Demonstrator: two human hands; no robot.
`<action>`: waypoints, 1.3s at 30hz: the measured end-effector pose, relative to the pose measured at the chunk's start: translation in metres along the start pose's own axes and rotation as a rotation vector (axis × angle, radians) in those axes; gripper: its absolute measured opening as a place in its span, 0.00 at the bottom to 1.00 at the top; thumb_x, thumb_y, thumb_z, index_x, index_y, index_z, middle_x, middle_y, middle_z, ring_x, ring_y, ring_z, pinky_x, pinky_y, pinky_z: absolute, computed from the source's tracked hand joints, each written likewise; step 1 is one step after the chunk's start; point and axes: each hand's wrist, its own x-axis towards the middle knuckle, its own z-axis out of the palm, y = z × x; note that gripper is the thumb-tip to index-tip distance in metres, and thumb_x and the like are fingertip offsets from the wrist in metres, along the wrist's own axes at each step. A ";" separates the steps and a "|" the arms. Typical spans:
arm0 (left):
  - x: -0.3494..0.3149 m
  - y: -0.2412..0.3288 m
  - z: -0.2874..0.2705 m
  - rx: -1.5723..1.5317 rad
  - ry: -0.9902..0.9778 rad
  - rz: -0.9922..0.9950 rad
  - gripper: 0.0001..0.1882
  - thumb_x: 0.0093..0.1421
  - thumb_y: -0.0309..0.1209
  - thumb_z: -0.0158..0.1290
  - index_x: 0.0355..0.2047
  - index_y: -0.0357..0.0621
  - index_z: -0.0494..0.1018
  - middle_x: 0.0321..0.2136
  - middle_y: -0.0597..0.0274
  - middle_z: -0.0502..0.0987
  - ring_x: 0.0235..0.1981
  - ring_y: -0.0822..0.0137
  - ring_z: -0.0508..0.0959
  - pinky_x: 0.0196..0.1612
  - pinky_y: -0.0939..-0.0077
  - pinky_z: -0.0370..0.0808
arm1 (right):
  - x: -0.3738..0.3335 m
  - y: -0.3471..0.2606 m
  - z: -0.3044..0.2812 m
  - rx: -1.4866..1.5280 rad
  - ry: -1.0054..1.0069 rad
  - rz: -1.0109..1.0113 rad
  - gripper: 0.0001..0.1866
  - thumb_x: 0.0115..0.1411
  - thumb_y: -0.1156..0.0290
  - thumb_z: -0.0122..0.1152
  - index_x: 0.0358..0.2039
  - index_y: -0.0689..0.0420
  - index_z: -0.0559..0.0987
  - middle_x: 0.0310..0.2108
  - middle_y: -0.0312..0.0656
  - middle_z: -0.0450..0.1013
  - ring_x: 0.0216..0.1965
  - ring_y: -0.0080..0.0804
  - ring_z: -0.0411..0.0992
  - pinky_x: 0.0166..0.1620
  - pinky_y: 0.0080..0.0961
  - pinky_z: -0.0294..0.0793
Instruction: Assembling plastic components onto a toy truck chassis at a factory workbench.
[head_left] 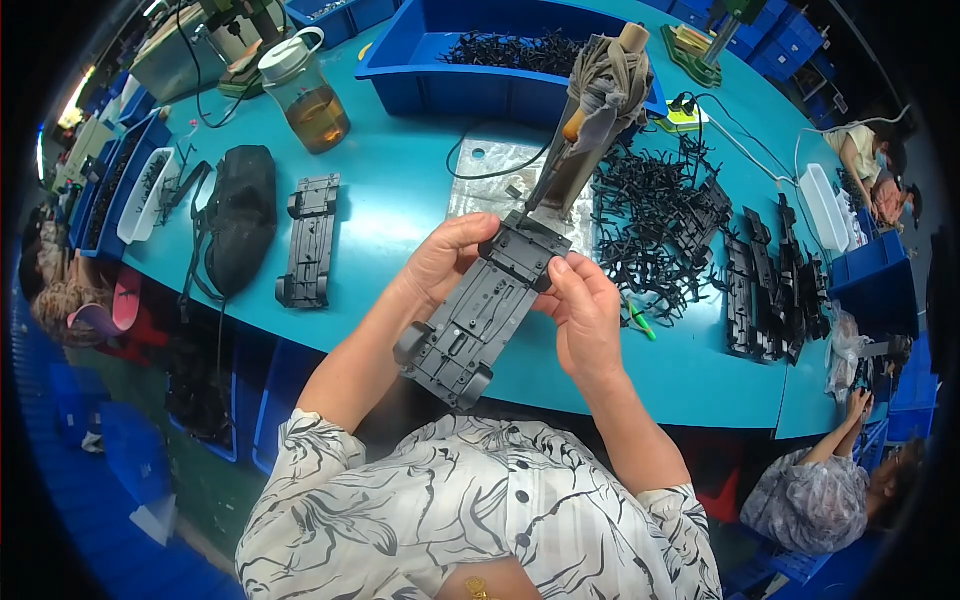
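A black plastic toy-car chassis [480, 310], flat with wheel-like rounds along its edges, is held tilted above the near table edge. My left hand [450, 260] is closed on its far left edge, thumb on top. My right hand [582, 310] pinches its far right corner. The chassis's far end sits right under the narrow tip of an upright tool wrapped in grey cloth [612, 75]; whether they touch, I cannot tell. A grey metal plate [485, 185] lies beneath the tool. Another similar chassis [312, 240] lies on the table to the left.
Small black branching parts [650, 230] are heaped right of the tool, near a green pen-like tool [640, 322]. Several chassis [765, 290] stand in rows further right. A black bag [240, 220], a jar of brown liquid [318, 115] and a blue bin [420, 85] surround the work. Co-workers sit both sides.
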 end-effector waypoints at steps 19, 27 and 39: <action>0.001 -0.003 -0.005 0.035 -0.047 0.004 0.14 0.56 0.38 0.55 0.36 0.40 0.71 0.32 0.58 0.77 0.32 0.69 0.79 0.35 0.73 0.80 | 0.000 0.002 -0.002 -0.005 0.014 -0.002 0.10 0.62 0.67 0.53 0.37 0.61 0.73 0.30 0.36 0.73 0.28 0.21 0.70 0.35 0.22 0.73; -0.008 0.003 -0.002 -0.058 0.110 -0.044 0.12 0.55 0.34 0.53 0.36 0.40 0.72 0.31 0.57 0.78 0.32 0.65 0.79 0.35 0.69 0.80 | 0.003 0.010 0.006 0.067 -0.009 0.036 0.11 0.62 0.66 0.53 0.40 0.60 0.72 0.30 0.34 0.71 0.29 0.20 0.68 0.35 0.20 0.71; -0.014 0.010 -0.004 -0.063 0.231 -0.023 0.14 0.53 0.36 0.54 0.34 0.37 0.73 0.29 0.55 0.78 0.28 0.67 0.80 0.31 0.74 0.80 | 0.014 0.021 0.014 0.105 -0.017 0.055 0.11 0.62 0.65 0.53 0.40 0.59 0.73 0.31 0.34 0.71 0.30 0.21 0.68 0.36 0.20 0.70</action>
